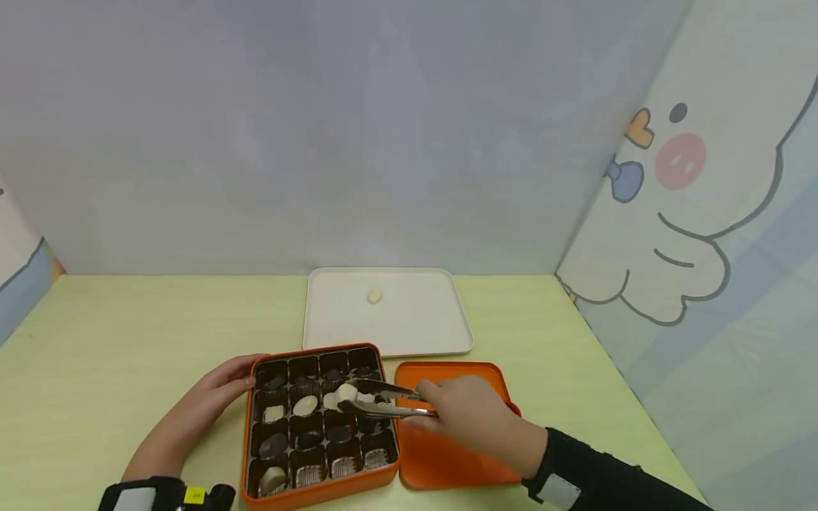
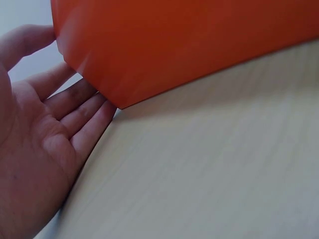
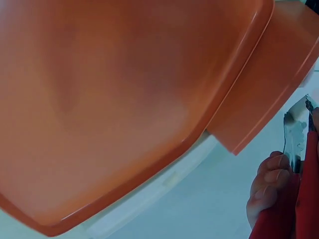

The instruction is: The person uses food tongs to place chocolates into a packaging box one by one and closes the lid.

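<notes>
My right hand [image 1: 469, 419] grips metal tongs [image 1: 397, 411] from the right side; their red handles show in the right wrist view. Between the tong tips is a rounded white piece [image 1: 346, 393], over the second row of an orange box [image 1: 319, 490] with a dark divided insert. Dark and white pieces sit in several compartments, among them an oval white one [image 1: 305, 405]. My left hand [image 1: 220, 390] touches the box's far left corner; in the left wrist view its fingers lie fairly straight against the orange wall [image 2: 174, 40]. Whether the held piece touches the insert, I cannot tell.
Right of the box lies an orange lid [image 1: 441, 461], under my right hand. Behind the box is a white tray [image 1: 415, 326] with one small white piece [image 1: 375, 296] on it. A grey wall closes off the back of the pale yellow table [image 1: 128, 326].
</notes>
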A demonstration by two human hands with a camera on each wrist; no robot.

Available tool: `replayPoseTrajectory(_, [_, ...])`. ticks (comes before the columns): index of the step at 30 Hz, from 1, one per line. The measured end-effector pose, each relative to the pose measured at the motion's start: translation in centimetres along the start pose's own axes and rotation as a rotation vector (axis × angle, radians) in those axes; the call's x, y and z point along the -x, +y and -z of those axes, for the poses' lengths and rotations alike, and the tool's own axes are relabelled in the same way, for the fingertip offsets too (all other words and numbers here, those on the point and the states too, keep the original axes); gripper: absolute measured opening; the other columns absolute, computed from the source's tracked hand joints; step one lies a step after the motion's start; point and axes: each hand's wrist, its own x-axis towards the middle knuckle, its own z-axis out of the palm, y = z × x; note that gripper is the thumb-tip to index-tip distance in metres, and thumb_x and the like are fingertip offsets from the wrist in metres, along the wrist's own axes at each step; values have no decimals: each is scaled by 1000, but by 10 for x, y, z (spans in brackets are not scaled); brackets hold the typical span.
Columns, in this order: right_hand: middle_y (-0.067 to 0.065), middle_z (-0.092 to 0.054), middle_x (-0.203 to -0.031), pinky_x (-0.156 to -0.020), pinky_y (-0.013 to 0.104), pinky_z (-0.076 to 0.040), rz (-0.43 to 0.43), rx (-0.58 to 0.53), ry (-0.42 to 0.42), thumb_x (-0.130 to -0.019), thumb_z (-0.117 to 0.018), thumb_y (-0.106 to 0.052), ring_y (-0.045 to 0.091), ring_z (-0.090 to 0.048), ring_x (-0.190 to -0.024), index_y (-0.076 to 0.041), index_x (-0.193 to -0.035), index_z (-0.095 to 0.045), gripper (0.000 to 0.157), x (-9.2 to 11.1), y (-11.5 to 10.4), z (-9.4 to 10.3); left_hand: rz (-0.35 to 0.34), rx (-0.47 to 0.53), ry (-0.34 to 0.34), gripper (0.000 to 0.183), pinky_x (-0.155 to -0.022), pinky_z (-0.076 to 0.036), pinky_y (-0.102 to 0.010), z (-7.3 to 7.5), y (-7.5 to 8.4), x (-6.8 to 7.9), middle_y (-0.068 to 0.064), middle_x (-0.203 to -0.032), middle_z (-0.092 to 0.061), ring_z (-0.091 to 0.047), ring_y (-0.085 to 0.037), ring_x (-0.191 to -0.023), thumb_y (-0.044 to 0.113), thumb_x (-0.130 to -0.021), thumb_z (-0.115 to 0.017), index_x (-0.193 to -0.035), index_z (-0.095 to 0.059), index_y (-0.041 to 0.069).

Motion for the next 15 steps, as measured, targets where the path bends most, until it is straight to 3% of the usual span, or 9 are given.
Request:
replayPoseTrajectory(6, [-10, -27, -47, -34, 17, -18, 127, -16, 24, -84, -45, -62, 3, -23, -38, -19, -78, -45, 44, 0, -20, 3, -12, -5, -2, 41, -99, -23, -60, 1, 0, -1, -17, -129, -45, -39, -23, -116, 28, -94, -46, -131, -41, 10])
replayPoseTrajectory(11, [-11, -25, -46, -34, 16, -15, 175, -40, 49, -83, -43, -64, 1, -20, -38, -19, -73, -43, 45, 2, -31, 2, -14, -7, 2, 41, -98, -25, -57, 1, -1, -1, -17, -128, -45, -40, -22, -115, 27, -94, -46, -131, -40, 10])
replayPoseTrajectory(15, [-12, -26, -46, -34, 14, -18, 189, -61, 20, -83, -43, -63, 0, -21, -38, -20, -75, -46, 44, 2, -37, 2, -10, -5, 3, 41, -99, -24, -58, 0, -1, -1, -17, -128, -45, -41, -21, -115, 27, -94, -46, -130, -40, 9])
